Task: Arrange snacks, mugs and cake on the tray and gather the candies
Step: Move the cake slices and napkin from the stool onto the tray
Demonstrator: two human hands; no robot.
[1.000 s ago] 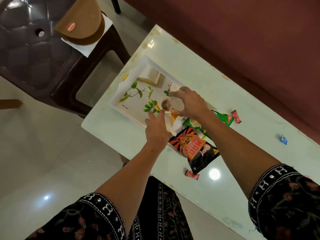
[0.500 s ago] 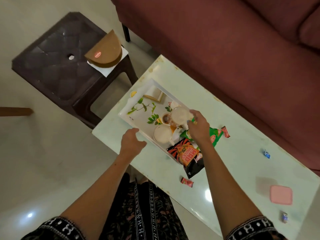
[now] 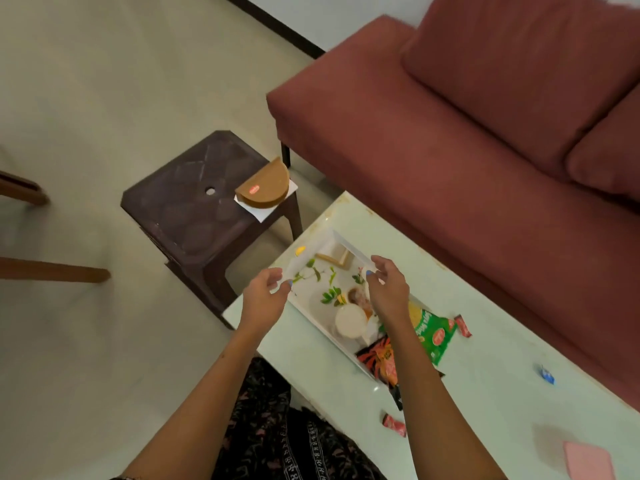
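Observation:
A white leaf-printed tray (image 3: 349, 244) lies at the near-left end of the pale table (image 3: 485, 393). On it stand a white mug (image 3: 349, 321) and a second mug (image 3: 356, 296), partly hidden by my right wrist. A green snack packet (image 3: 433, 336) and a black-orange packet (image 3: 379, 360) overlap its right end. Half a brown cake (image 3: 264, 187) rests on white paper on the dark stool (image 3: 197, 202). My left hand (image 3: 263, 296) hovers at the tray's left rim, empty with fingers apart. My right hand (image 3: 386, 285) hovers over the tray, also empty with fingers apart.
Two red candies (image 3: 462, 325) (image 3: 394, 424) and a blue candy (image 3: 547, 374) lie loose on the table. A pink flat thing (image 3: 588, 462) sits at the near right corner. A maroon sofa (image 3: 450, 140) runs along the far side. A pale wedge-shaped piece (image 3: 336, 258) is in the tray's far corner.
Both hands have left the mugs and moved toward the tray's far-left end, now empty. The view has pulled back, showing the stool, cake and sofa.

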